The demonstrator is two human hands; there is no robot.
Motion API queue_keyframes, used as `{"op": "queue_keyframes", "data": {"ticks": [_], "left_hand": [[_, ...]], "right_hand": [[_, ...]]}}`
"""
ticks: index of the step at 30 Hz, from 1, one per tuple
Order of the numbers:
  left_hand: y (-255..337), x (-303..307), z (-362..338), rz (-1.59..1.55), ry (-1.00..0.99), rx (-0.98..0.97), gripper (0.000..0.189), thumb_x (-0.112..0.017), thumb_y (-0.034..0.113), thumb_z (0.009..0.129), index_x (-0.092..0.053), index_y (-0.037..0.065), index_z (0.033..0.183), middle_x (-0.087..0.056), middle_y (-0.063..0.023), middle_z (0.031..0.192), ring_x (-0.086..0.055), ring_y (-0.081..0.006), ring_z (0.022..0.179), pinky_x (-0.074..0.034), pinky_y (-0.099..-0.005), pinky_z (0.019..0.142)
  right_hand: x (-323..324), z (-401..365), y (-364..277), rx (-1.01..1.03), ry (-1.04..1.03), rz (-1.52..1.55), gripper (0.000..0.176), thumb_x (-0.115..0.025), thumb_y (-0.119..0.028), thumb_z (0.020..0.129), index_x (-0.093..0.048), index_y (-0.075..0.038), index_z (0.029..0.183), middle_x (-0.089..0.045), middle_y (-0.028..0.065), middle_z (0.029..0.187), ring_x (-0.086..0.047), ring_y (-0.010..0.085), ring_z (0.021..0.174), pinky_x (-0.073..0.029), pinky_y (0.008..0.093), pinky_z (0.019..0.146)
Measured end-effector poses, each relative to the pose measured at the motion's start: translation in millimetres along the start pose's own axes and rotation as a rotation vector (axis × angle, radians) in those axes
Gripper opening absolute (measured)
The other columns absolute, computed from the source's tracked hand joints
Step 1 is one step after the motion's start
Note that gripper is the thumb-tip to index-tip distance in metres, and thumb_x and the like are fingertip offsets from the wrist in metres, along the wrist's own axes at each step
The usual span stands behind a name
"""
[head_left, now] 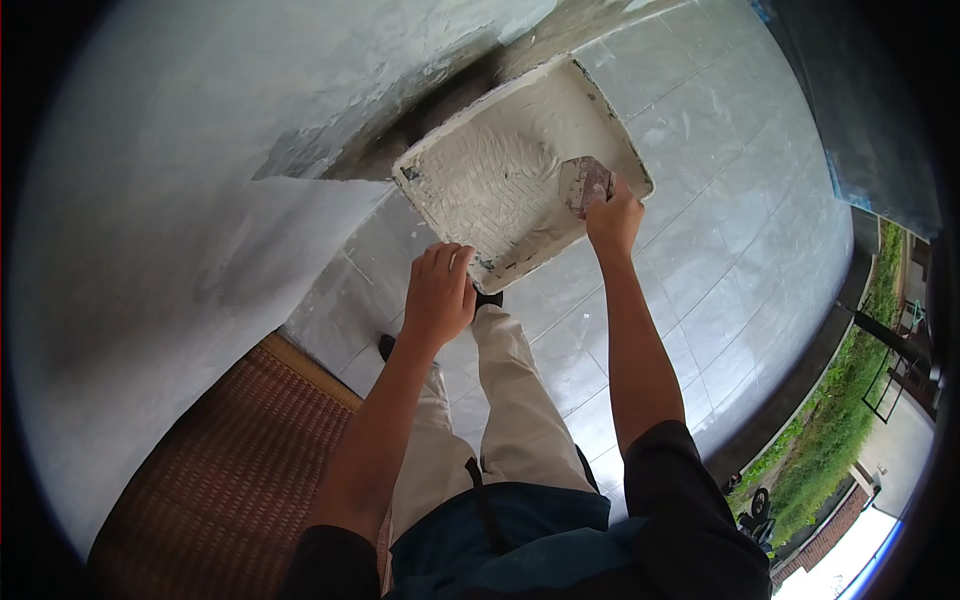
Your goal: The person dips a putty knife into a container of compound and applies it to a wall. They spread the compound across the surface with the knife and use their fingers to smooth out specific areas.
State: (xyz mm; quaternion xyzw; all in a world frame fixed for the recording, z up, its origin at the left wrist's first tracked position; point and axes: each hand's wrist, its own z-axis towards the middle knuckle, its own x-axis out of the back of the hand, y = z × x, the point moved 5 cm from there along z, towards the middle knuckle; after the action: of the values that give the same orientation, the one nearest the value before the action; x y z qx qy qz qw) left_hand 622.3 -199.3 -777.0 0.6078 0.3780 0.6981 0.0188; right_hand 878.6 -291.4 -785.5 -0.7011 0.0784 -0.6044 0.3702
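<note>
A paint tray (500, 160) holds thick off-white paint or paste, with ridges on the left and a smoother pool on the right. My left hand (441, 295) grips the tray's near left edge, fingers wrapped over the rim. In my right hand (614, 217) is a flat scraper (586, 186) with a stained, paint-smeared blade. Its blade lies over the right part of the tray, at the paint. The right hand's fingers are closed round the scraper's handle, which they mostly hide.
A grey-white wall (150, 200) with a rough patch stands at the left, beside the tray. Grey floor tiles (730, 220) lie below. A brown woven panel (240, 450) is at the lower left. Grass (835, 430) and a motorbike (760, 508) show outside at the right.
</note>
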Motion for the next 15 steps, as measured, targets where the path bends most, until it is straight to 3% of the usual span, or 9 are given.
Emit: {"op": "queue_keyframes", "data": {"ticks": [2,6,15], "left_hand": [[-3,0,-2,-0.010,0.002,0.010,0.042,-0.059,0.006,0.077,-0.051,0.004,0.118,-0.054,-0.0126,0.114,-0.048,-0.0306,0.114,-0.038,-0.0442,0.096],[-7,-1,-7,0.000,0.000,0.025,0.041,-0.059,0.006,0.078,-0.050,0.004,0.118,-0.054,-0.0127,0.114,-0.048,-0.0307,0.114,-0.038,-0.0447,0.096],[-12,-8,-11,-0.049,-0.001,0.044,0.047,-0.061,0.005,0.076,-0.049,0.003,0.121,-0.053,-0.0141,0.117,-0.047,-0.0338,0.114,-0.038,-0.0469,0.094]], "right_hand": [[-6,2,1,0.102,0.066,-0.049,0.015,-0.062,-0.005,0.078,-0.063,0.003,0.091,-0.065,0.0244,0.080,-0.062,0.0448,0.079,-0.049,0.0483,0.073],[-12,5,4,0.092,0.044,-0.086,0.015,-0.062,-0.005,0.078,-0.064,0.002,0.091,-0.065,0.0249,0.080,-0.062,0.0461,0.080,-0.049,0.0492,0.074],[-16,17,0,0.128,0.012,-0.101,0.012,-0.057,-0.001,0.067,-0.061,0.006,0.076,-0.063,0.0262,0.076,-0.061,0.0458,0.075,-0.049,0.0495,0.072]]}}
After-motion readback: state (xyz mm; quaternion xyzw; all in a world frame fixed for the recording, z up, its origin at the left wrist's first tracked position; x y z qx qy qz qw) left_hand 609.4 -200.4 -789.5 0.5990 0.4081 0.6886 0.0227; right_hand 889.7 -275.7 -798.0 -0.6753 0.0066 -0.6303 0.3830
